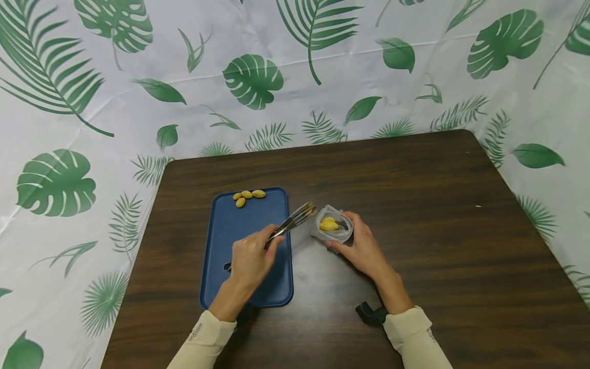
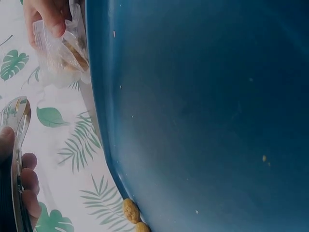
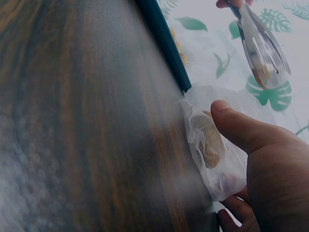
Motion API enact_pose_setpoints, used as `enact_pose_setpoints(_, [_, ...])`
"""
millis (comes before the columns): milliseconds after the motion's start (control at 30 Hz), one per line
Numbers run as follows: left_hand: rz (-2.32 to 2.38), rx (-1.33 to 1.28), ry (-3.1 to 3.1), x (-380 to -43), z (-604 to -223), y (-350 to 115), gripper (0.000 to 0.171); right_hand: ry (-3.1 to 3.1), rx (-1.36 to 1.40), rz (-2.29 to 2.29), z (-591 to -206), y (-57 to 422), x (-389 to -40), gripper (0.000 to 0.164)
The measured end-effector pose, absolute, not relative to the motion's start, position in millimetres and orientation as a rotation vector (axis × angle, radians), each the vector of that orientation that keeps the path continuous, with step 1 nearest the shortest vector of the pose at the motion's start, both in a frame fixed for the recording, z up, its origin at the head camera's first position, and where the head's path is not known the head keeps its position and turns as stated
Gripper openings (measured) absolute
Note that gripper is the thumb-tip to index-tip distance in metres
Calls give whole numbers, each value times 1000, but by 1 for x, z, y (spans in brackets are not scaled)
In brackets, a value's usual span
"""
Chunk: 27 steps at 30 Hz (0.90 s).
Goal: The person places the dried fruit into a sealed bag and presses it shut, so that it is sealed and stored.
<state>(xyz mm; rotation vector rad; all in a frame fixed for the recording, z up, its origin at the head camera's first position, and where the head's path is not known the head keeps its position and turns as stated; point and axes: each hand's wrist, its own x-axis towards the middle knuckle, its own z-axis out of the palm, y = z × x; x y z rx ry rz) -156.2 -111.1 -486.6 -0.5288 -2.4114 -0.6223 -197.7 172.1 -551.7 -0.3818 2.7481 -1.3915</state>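
My left hand (image 1: 252, 257) grips a pair of metal tongs (image 1: 296, 218) above the blue tray (image 1: 244, 230). The slotted tips point right, close to the mouth of a clear plastic bag (image 1: 316, 232), with nothing visible between them. Thumb and fingers of my right hand (image 1: 366, 250) hold that bag beside the tray's right edge, its mouth spread. Inside the bag lie yellow oval pieces (image 1: 329, 224) with a bumpy look; the right wrist view shows a brownish piece (image 3: 211, 140) through the plastic. Several similar yellow-brown pieces (image 1: 247, 195) sit at the tray's far edge.
A dark wood-grain table (image 1: 415, 205) carries everything. Small crumbs (image 2: 264, 158) dot the tray in the left wrist view. A black strap-like piece (image 1: 371, 314) is at the right wrist. A white cloth with green leaves (image 1: 193, 118) hangs behind the table.
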Motion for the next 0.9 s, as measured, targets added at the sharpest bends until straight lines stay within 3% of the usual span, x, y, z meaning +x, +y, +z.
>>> enact_pose_setpoints(900, [-593,-590,-2438,-159,-489,-92,25,2776,-419,-1402,-552,171,-198,87])
